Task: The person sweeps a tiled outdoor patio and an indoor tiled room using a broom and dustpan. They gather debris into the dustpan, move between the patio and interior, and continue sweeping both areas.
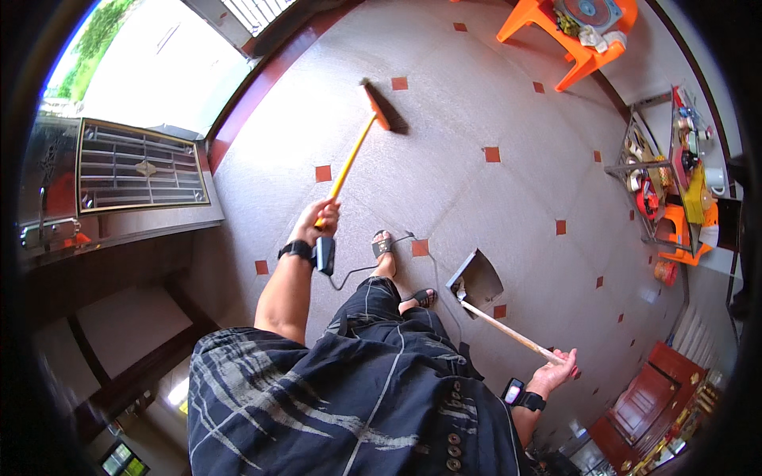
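My left hand [320, 221] is closed around the yellow handle of a broom [352, 157]. The broom's orange head, with dark bristles, is on the tiled floor ahead of me, near a small red tile inset. In my right hand [555, 372], at the right, is the end of a pale wooden handle. That handle runs to a long-handled dustpan [483, 278], which rests on the floor to the right of my sandalled feet. Some light-coloured material shows where the handle joins the pan. Each wrist bears a black strap with a small device.
An orange plastic stool [580, 62] holding a fan-like item and cloths stands at the upper right. A cluttered metal shelf [646, 166] is along the right wall. At the left, a metal door [143, 169] stands by a bright doorway. A dark cable runs by my feet.
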A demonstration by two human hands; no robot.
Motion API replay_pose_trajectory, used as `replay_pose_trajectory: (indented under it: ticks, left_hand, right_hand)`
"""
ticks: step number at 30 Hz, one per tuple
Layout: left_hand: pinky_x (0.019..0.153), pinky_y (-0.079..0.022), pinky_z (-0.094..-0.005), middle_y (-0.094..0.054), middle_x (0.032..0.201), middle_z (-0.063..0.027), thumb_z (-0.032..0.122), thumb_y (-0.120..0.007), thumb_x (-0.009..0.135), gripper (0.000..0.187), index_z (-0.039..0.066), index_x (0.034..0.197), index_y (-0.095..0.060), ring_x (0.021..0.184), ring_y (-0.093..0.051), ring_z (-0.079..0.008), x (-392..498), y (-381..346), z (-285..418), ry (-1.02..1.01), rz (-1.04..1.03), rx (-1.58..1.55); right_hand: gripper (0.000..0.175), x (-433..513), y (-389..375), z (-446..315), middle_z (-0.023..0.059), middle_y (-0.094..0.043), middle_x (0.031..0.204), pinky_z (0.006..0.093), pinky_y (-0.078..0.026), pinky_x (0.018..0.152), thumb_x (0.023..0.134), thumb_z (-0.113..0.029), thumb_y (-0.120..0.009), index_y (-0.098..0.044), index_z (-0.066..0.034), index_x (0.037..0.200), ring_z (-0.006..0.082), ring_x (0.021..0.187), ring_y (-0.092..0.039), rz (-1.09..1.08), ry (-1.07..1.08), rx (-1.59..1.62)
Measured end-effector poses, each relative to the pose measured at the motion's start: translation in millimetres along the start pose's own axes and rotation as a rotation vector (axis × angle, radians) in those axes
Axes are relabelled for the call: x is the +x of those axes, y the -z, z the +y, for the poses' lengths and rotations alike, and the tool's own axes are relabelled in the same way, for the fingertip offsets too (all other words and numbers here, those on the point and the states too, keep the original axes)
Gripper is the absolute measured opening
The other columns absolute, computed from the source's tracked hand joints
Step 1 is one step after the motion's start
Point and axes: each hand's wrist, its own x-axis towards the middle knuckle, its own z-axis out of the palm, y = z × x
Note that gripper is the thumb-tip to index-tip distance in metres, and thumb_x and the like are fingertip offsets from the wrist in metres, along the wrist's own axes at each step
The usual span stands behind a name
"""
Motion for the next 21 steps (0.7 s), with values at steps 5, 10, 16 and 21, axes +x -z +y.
replay_pose_trajectory:
  ticks: [5,10,16,21]
  left_hand:
    - [0.032,-0.028,-0.0147,-0.038,0.053,0.0064,0.017,-0.049,0.087,0.017,0.001,0.084,-0.046,0.037,-0.035,0.0002,-96,49,-12,-0.106,0.106,-0.154]
    - [0.032,-0.031,-0.0138,-0.039,0.053,0.0074,0.01,-0.045,0.085,0.016,0.008,0.071,-0.041,0.037,-0.037,0.001,-146,47,-76,-0.044,0.104,-0.023]
    - [0.029,-0.028,-0.012,-0.035,0.053,0.0086,0.007,-0.044,0.086,0.014,0.01,0.074,-0.039,0.037,-0.033,0.0032,-205,53,-185,0.078,0.026,0.017]
    - [0.029,-0.03,-0.0128,-0.039,0.052,0.0086,0.006,-0.043,0.087,0.009,0.004,0.078,-0.043,0.037,-0.037,0.0016,-145,38,-236,0.189,-0.108,-0.058]
  right_hand:
    - [0.022,-5,-29,2,0.0003,-0.043,0.063,0.0333,-0.041,0.068,0.077,-0.021,-0.062,-0.045,-0.0091,0.068,0.0142,0.065,-0.045,-0.093,-0.004,0.008]
    - [0.022,-9,-30,5,0.0,-0.042,0.063,0.0336,-0.043,0.069,0.079,-0.021,-0.06,-0.045,-0.0096,0.069,0.0131,0.063,-0.044,-0.175,-0.074,0.074]
    - [0.023,-1,0,2,-0.0004,-0.041,0.062,0.033,-0.042,0.07,0.08,-0.019,-0.059,-0.045,-0.0102,0.063,0.0124,0.062,-0.043,-0.304,-0.048,0.138]
    - [0.023,-6,21,6,0.0001,-0.042,0.062,0.0332,-0.042,0.072,0.079,-0.017,-0.059,-0.045,-0.0094,0.063,0.0122,0.063,-0.043,-0.333,0.0,0.121]
